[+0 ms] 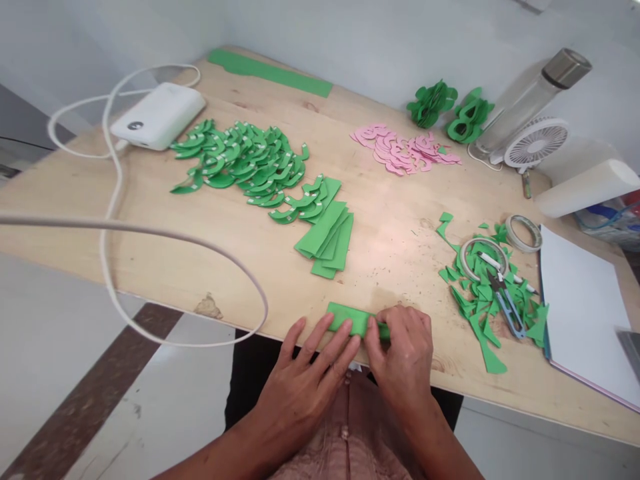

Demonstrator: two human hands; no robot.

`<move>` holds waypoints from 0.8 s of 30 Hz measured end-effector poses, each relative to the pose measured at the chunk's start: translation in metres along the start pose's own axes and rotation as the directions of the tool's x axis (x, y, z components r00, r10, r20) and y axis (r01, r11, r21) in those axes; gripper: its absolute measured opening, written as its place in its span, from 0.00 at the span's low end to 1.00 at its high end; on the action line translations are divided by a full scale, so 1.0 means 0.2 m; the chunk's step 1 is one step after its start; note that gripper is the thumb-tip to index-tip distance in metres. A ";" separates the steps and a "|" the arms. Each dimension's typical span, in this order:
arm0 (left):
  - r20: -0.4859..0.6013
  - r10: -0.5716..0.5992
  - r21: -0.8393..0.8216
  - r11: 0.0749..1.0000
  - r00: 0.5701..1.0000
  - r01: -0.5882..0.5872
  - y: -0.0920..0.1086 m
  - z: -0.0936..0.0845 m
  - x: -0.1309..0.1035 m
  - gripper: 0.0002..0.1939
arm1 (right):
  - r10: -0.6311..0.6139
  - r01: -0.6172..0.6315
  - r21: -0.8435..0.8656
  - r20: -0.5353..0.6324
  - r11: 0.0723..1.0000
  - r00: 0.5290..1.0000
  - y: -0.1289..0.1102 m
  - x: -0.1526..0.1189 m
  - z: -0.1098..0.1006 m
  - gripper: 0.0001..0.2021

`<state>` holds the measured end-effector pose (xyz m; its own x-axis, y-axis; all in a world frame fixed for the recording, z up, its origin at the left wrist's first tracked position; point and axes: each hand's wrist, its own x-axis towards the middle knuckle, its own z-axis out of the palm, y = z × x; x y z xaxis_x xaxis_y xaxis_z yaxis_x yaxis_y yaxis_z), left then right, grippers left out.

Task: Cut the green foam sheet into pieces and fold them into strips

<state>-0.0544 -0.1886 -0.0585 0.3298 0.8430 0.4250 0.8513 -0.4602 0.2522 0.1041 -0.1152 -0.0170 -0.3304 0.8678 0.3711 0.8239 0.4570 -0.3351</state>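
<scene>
A folded strip of green paper (353, 319) lies at the table's front edge. My left hand (310, 377) has its fingers stretched out and spread, with some fingertips resting on the strip's near side. The fingers of my right hand (401, 353) are curled and closed on the strip's right end, partly hiding it. Beyond my hands lies a small stack of green paper rectangles (327, 233). Next to it is a heap of curved green cut-outs (245, 160) bearing small white patches.
Green scraps (480, 293) lie at right with blue-handled snips (509, 310), a tape roll (524, 233) and a white pad (583, 293). Pink cut-outs (400, 150), green paper ornaments (433, 105), a bottle (530, 97) and fan (537, 143) stand behind. A white cable (113, 200) loops from a power bank (160, 117).
</scene>
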 end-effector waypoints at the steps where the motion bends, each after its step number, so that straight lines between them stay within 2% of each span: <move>1: 0.004 0.001 0.004 1.000 1.000 -0.001 0.00 0.00 0.00 0.22 | -0.001 0.001 -0.005 0.002 1.000 1.000 0.00 0.00 0.00 0.09; 24: 0.023 -0.035 0.019 0.999 0.999 0.034 -0.01 -0.01 0.02 0.24 | 0.001 0.000 -0.021 0.018 1.000 1.000 0.00 0.01 0.00 0.10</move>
<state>-0.0557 -0.1853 -0.0551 0.3095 0.8646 0.3959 0.8696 -0.4257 0.2500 0.1033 -0.1132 -0.0157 -0.3378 0.8715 0.3555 0.8336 0.4524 -0.3170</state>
